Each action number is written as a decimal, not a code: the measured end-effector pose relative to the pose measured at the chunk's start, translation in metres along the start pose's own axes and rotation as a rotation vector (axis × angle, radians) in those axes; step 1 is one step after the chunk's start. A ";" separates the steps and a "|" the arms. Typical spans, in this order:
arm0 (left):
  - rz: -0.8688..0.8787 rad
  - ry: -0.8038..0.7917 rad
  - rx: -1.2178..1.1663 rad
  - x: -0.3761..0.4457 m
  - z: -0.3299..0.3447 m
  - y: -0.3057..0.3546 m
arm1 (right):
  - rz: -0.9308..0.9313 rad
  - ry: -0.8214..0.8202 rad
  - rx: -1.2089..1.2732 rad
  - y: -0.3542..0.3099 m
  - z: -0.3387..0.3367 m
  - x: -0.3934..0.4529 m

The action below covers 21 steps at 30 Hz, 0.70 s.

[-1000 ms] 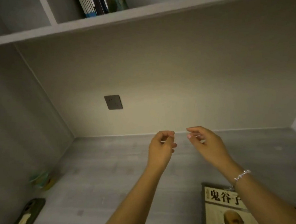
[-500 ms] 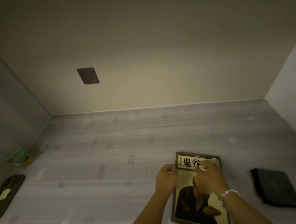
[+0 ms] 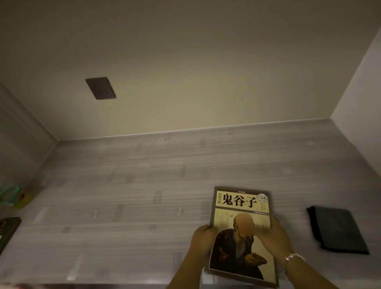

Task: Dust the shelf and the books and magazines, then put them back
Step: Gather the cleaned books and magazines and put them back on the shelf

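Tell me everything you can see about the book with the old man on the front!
The book is a thin softcover with a brown border and a yellowish cover. Big black Chinese characters run across the top, with a small round badge beside them, and below is a painted seated figure in a dark robe. It lies face up at the front edge of the grey wood-grain desk, its near end sticking out past that edge. The left hand grips its left side and the right hand its right side.
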<state>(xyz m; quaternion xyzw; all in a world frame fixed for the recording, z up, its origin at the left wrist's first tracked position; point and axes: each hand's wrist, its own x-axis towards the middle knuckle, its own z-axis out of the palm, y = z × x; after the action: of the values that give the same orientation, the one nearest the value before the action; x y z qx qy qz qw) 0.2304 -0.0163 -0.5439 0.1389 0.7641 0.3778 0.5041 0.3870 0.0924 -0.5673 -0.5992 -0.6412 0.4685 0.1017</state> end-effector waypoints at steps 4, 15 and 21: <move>-0.033 0.018 -0.079 0.000 0.006 0.002 | 0.025 -0.020 0.013 0.004 -0.004 0.002; -0.053 -0.012 -0.401 -0.015 0.023 0.016 | 0.014 -0.012 0.167 0.005 -0.024 -0.003; 0.086 0.012 -0.345 -0.019 0.004 0.048 | -0.032 0.006 0.340 -0.020 -0.029 -0.009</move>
<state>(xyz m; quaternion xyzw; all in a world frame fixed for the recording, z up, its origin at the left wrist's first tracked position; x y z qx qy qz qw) 0.2346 0.0067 -0.4972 0.0807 0.6842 0.5256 0.4991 0.3965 0.1016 -0.5335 -0.5644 -0.5619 0.5668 0.2110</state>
